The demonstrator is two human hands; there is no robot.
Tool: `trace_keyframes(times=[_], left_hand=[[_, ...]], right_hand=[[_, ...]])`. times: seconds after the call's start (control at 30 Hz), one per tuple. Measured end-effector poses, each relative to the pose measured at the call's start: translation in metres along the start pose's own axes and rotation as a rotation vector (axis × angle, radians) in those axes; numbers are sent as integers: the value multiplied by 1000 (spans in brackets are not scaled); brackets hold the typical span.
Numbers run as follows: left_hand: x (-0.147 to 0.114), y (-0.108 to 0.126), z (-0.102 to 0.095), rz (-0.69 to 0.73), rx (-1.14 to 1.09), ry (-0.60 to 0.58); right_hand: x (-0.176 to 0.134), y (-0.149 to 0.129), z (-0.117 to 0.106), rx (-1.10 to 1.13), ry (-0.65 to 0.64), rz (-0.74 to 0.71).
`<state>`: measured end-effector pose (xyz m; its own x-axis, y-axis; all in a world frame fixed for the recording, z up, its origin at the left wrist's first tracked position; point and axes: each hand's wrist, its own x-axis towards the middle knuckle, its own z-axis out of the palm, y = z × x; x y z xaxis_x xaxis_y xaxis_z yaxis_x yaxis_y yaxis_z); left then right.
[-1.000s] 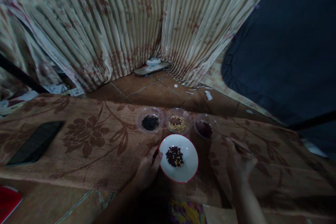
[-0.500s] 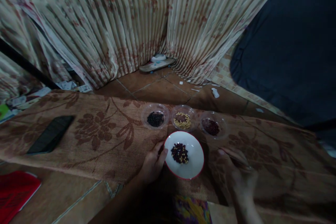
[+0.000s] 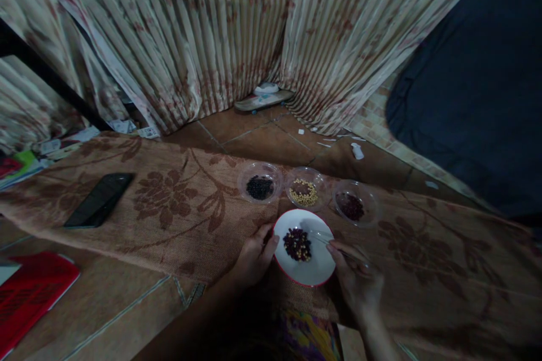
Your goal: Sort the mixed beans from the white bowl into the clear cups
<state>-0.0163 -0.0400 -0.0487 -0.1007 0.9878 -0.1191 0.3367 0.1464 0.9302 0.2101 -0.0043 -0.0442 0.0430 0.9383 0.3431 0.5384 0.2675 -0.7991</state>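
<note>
A white bowl (image 3: 319, 265) with a red rim holds a mixed heap of dark and yellow beans (image 3: 297, 245). My left hand (image 3: 256, 256) grips its left rim, thumb on top. In my right hand (image 3: 358, 279) are thin metal tweezers (image 3: 319, 235), their tips over the bowl's inside, close to the heap; whether they touch a bean is too small to tell. Just beyond the bowl stand three clear plastic cups: one with black beans (image 3: 259, 187), one with yellow beans (image 3: 304, 193) and one with dark red beans (image 3: 350, 206).
A brown floral cloth (image 3: 203, 259) covers the narrow table. On its left lies a black phone (image 3: 99, 200). Striped curtains (image 3: 220, 39) hang behind, with a skateboard (image 3: 262, 101) at their foot. A red bag (image 3: 38, 293) is at lower left.
My right hand has moved left, bringing the tweezers from beside the bowl to over its inside. My left hand still grips the rim. The whole view has shifted slightly.
</note>
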Motion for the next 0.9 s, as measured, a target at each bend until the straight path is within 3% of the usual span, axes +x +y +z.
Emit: trace_keyframes(times=[0.47,0.9], left_hand=[[0,-2,0,20,-13,6],[0,4,-1,20,-12,18]], right_hand=[[-1,-3,1,-23,-50,-127],[-6,-6,-4,11,-62,-98]])
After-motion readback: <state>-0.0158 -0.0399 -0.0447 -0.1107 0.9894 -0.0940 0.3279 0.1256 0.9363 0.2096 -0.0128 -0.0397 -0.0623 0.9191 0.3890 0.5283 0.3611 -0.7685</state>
